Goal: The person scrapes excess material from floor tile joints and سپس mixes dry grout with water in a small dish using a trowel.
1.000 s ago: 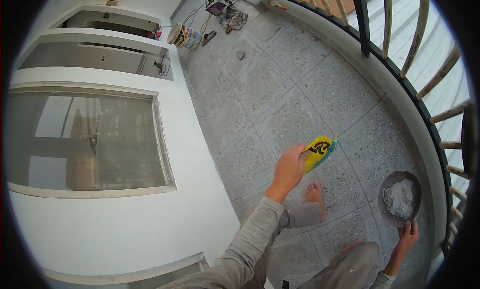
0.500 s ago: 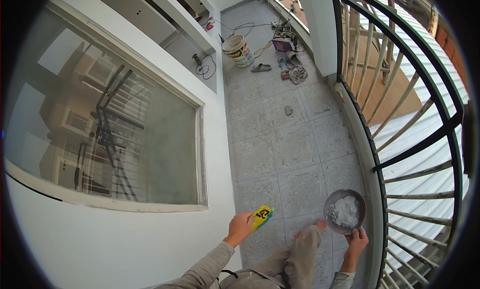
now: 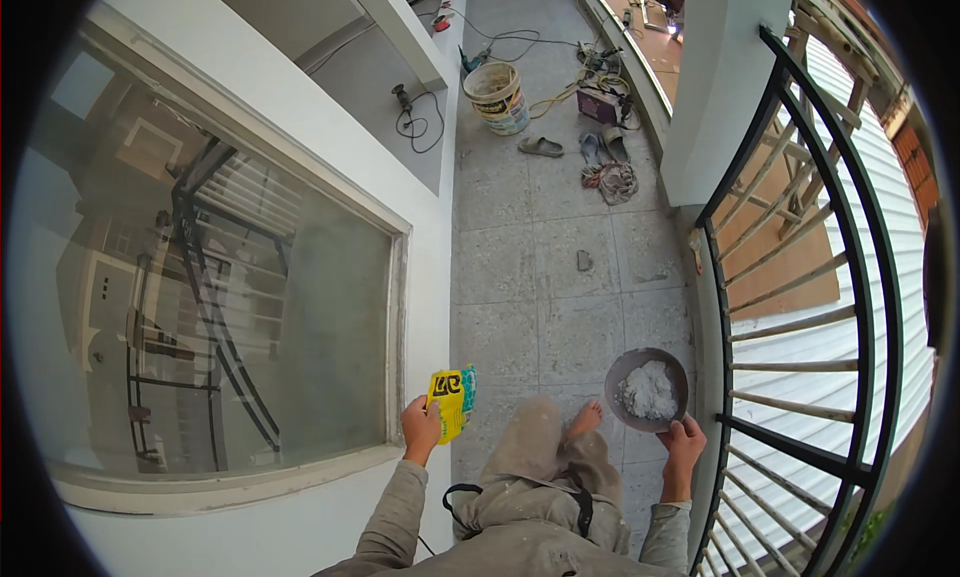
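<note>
My left hand (image 3: 421, 429) is closed around the near-left edge of a flat yellow packet (image 3: 448, 409) with a teal side and black print. The packet is held up beside the white wall under the window. On the other side, my right hand (image 3: 683, 447) grips the rim of a round grey-brown bowl (image 3: 681, 389), thumb at the edge and other fingers partly hidden below. A heap of white powder or paste (image 3: 648, 389) lies in the bowl, lumpy on top. The two things are well apart, with my legs and a bare foot (image 3: 584, 418) between them.
A black railing (image 3: 855, 362) with pale bars runs along the right; a framed window (image 3: 330, 317) is on the left. Farther along the tiled floor are a tile fragment (image 3: 584, 261), a rag (image 3: 613, 184), sandals (image 3: 541, 147), a bucket (image 3: 500, 105), a boxy machine (image 3: 598, 107) and cords.
I have moved forward along the floor and the view has turned. The packet has turned more upright and sits farther left in view. The bowl has shifted left and slightly up in view.
</note>
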`<action>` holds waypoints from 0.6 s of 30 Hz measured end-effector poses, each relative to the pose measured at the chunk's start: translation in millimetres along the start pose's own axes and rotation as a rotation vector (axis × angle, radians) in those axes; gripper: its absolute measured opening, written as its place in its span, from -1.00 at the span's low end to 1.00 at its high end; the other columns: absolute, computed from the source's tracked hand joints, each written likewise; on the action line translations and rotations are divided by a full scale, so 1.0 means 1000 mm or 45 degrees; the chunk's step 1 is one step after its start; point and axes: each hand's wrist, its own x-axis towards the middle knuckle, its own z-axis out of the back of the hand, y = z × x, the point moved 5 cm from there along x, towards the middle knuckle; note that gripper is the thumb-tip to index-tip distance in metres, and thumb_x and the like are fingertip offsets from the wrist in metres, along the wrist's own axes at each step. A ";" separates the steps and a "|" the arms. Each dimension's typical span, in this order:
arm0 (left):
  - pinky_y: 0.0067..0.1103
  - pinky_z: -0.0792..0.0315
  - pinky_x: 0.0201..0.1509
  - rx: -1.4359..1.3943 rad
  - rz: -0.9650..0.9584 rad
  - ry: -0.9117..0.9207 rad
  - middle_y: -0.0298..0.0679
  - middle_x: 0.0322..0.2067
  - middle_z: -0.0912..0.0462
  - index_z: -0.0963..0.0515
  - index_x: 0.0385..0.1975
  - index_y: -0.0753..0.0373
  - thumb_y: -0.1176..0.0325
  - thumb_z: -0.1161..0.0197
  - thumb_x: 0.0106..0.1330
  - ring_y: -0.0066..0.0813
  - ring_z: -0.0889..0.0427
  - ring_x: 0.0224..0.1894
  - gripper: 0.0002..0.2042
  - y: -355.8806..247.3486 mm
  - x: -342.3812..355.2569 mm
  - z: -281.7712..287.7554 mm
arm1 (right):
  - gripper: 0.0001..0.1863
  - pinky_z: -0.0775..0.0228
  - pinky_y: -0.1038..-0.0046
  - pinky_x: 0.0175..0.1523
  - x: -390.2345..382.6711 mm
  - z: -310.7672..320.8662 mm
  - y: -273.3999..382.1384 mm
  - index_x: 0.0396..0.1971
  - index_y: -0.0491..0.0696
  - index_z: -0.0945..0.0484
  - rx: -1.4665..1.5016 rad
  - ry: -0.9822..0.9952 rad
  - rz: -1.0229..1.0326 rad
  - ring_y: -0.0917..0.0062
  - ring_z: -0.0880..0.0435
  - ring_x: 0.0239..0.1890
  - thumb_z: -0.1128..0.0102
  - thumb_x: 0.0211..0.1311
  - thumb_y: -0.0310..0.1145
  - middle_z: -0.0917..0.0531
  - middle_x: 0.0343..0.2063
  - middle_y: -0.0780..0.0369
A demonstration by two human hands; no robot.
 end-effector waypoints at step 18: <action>-0.26 -0.55 -0.17 -0.087 0.465 -0.149 0.03 -0.34 -0.75 -0.68 -0.24 0.35 0.32 -0.21 0.38 -0.01 -0.75 -0.27 -0.79 -0.149 0.407 -0.125 | -0.65 -0.74 0.33 -0.08 0.395 -0.377 0.171 0.08 -0.30 -0.59 -0.164 0.340 -0.032 0.40 -0.77 -0.17 -0.08 0.33 -0.56 -0.73 -0.14 0.12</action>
